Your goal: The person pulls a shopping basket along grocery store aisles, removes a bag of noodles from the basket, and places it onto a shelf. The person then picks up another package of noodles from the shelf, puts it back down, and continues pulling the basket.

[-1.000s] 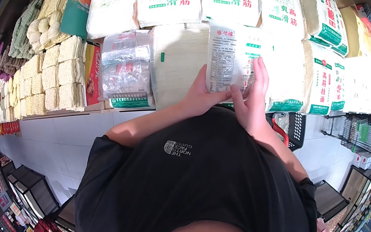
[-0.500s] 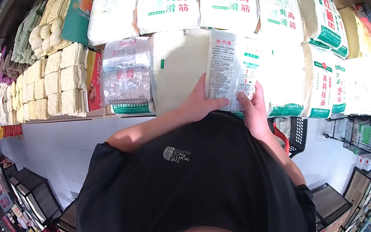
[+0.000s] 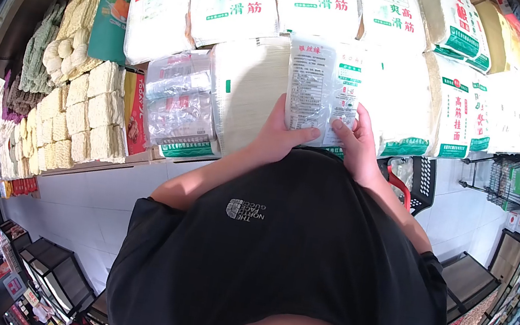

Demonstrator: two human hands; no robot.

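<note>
grip: the left fingers [image 3: 279,117] and right fingers [image 3: 364,120] are clamped on a packet [image 3: 310,86], one set at each side edge, with both thumbs lying over its lower front.
why held so: pinching both edges low down probably steadies the packet and stops the film sagging; it also leaves most of the print uncovered, apart from the patches under the thumbs.
packet place: between the two sets of fingers, its upper part standing out beyond them, its lower end close to the dark shirt [image 3: 281,246]. whether its back touches the white bags behind it, i cannot tell.
packet look: upright, oblong, in shiny clear and whitish film, with a red heading at the top left, a block of small dark print below that, and green bands on the right half. glare runs over the film; the contents are hard to make out.
white bags [image 3: 236,1]: beyond the fingers, packed side by side, probably to save room and prop one another up.
wrapped packs [image 3: 182,100]: left of the left fingers, one above another in crinkled clear film.
noodle blocks [image 3: 96,108]: farther left, in close rows.
basket [image 3: 425,180]: right of the right fingers and nearer the body, black, with a red handle.
</note>
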